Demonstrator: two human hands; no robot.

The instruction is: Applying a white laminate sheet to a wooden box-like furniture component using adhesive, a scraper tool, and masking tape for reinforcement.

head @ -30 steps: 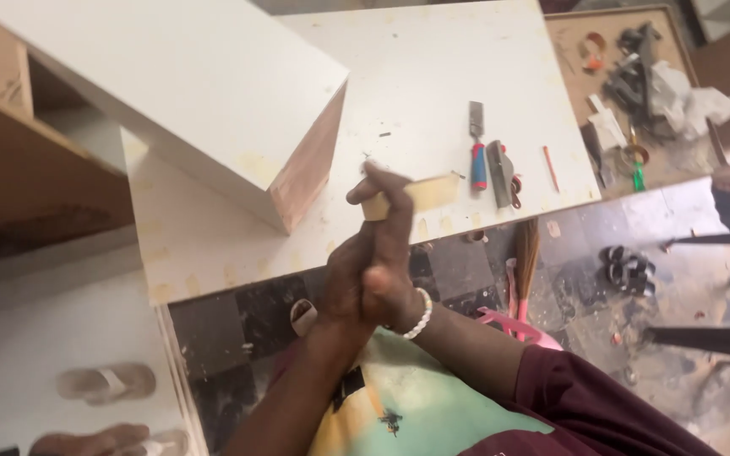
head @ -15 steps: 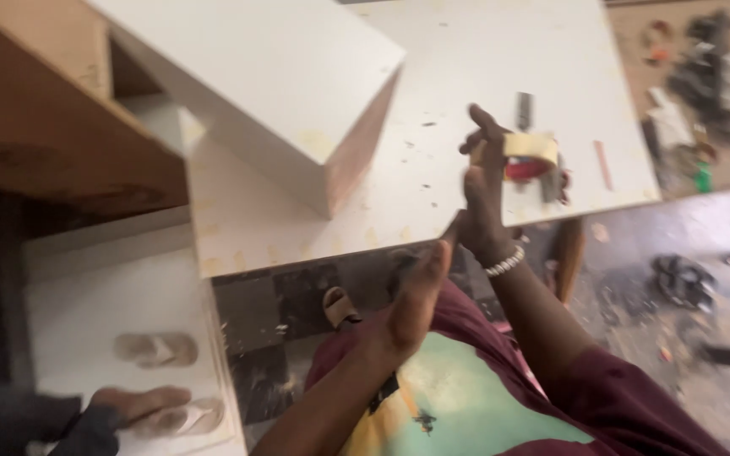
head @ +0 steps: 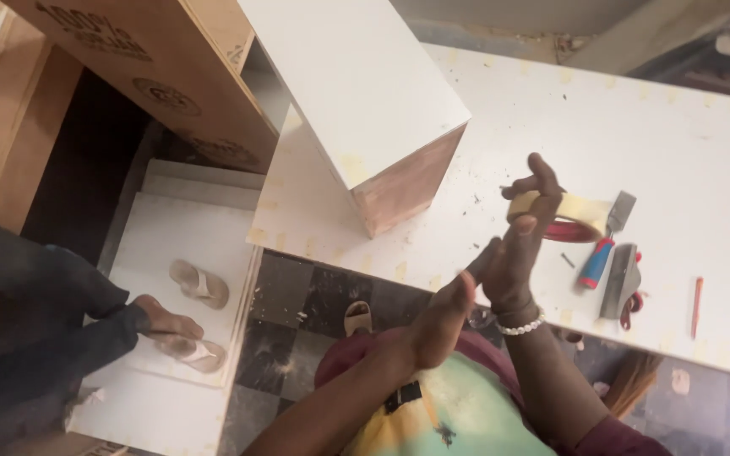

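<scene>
Right hand (head: 524, 253) pinches tape strip (head: 580, 209), long axis running right; left hand (head: 439, 319) spread, lower left, empty.

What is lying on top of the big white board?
On the white board lie a white box, a putty knife, another scraper and a red pencil. The right hand hides part of a red object.
</scene>
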